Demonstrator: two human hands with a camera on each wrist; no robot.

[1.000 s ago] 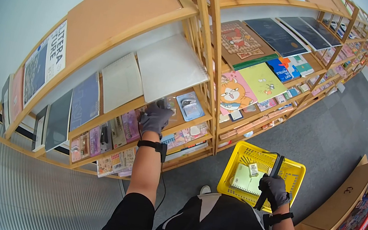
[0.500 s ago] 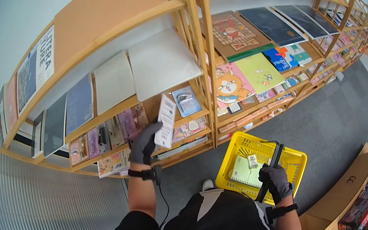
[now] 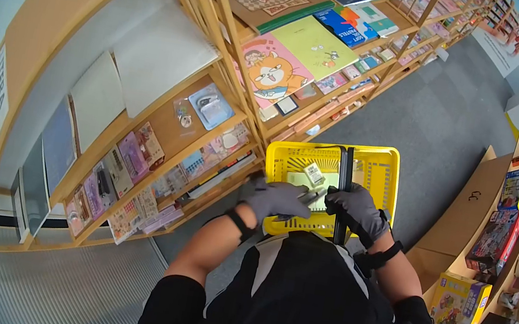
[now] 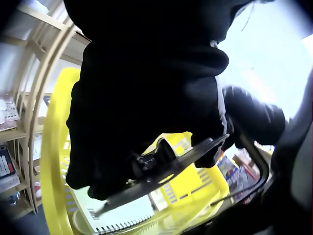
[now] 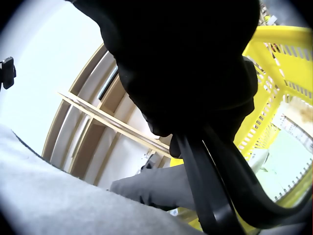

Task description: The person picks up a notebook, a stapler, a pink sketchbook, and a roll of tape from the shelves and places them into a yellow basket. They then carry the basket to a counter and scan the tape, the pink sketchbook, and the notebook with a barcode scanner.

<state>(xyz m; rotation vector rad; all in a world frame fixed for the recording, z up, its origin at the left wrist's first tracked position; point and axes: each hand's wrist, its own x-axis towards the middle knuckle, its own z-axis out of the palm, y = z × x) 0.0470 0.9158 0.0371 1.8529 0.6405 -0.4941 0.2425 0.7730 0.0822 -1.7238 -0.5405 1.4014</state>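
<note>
My gloved left hand (image 3: pixel 277 199) is over the near left part of the yellow basket (image 3: pixel 394 191), holding a thin flat package (image 4: pixel 195 152). A black item on the package shows in the left wrist view; its kind cannot be made out. My gloved right hand (image 3: pixel 361 210) grips the black basket handle (image 3: pixel 345 166), close beside the left fingertips. Inside the basket lie a pale green spiral notebook (image 4: pixel 127 210) and a small white printed pack (image 3: pixel 314 173).
Wooden shelves at left carry a blue blister pack (image 3: pixel 211 107), stationery packs and large pads. An orange cat notebook (image 3: pixel 270 75) lies on the adjoining shelf. At right, a cardboard box (image 3: pixel 465 203) and a yellow boxed toy (image 3: pixel 456 301) stand beside more shelving.
My left hand drew a flat white printed package off the shelf, then carried it right to the basket. My right hand kept its grip on the handle. The head view turned rightward.
</note>
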